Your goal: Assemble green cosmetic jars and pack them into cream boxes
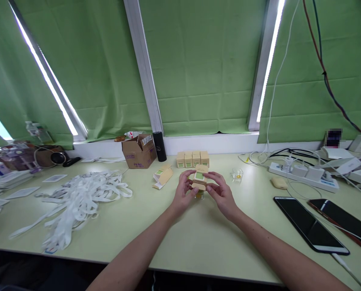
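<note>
My left hand (184, 190) and my right hand (223, 196) grip a small brown cardboard box (200, 177) from both sides, over the middle of the table. The box has a green and white label, and its flaps stand out at the top and bottom. Just under it, part of a small clear glass container (199, 195) with something yellowish shows; I cannot tell how far it sits inside the box. An unfolded small carton (163, 177) with a green label lies to the left. Off to the right stands another small clear container (237, 174) with something yellow in it.
Behind my hands stand several small closed boxes (193, 159) in a row. A brown carton (139, 153) and a black cylinder (159, 146) are at the back. White lanyards (83, 198) pile up left. A power strip (303, 177), cables and a phone (309, 223) lie right.
</note>
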The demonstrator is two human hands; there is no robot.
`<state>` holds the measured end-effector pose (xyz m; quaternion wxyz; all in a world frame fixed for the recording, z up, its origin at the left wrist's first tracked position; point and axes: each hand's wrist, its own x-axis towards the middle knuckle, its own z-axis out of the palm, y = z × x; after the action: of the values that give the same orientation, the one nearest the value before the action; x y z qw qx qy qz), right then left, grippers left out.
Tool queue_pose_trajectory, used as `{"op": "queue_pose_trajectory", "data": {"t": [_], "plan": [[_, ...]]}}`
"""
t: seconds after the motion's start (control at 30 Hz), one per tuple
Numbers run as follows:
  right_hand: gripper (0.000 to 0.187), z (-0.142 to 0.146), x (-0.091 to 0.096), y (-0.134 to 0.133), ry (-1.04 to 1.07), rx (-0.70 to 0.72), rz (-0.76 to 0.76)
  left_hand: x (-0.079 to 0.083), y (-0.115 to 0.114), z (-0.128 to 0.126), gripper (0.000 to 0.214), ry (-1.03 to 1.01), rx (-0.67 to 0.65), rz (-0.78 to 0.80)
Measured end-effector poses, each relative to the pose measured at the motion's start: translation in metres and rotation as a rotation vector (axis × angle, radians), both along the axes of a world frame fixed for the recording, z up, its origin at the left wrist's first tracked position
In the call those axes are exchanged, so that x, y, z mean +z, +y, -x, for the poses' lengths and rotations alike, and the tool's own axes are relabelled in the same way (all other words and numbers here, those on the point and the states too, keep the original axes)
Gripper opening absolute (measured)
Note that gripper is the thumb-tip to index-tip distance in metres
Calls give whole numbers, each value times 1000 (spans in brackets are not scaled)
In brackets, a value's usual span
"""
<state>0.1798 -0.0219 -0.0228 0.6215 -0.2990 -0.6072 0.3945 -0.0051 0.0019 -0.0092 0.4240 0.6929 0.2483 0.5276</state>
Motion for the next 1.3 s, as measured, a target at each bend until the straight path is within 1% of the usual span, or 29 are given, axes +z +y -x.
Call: {"op": "queue_pose_trajectory", "data": {"t": [0.17,0.3,0.53,0.73,0.9,1.0,1.13,1.3], "plan": [[41,2,1,-3,22,56,-3,2,-2,0,64,-37,-20,59],[43,3,1,-3,19,71,-11,5,-5,-1,61,-64,-29,87],[43,5,1,-6,33,61,-10,7,-6,-1,58,-73,-13,90],[45,6,-2,-3,25,65,-13,5,-6,-1,54,-61,0,78],[42,6,-1,-2,25,42,-8,2,-4,-2,47,-23,76,-9],[39,5,0,-2,26,26,-11,1,-3,-1,48,-6,86,-58],[38,5,-1,0,26,20,-18,0,-1,-1,47,6,100,-84],[36,5,-3,3,21,-2,-25,-4,2,-3,38,8,153,-115]]}}
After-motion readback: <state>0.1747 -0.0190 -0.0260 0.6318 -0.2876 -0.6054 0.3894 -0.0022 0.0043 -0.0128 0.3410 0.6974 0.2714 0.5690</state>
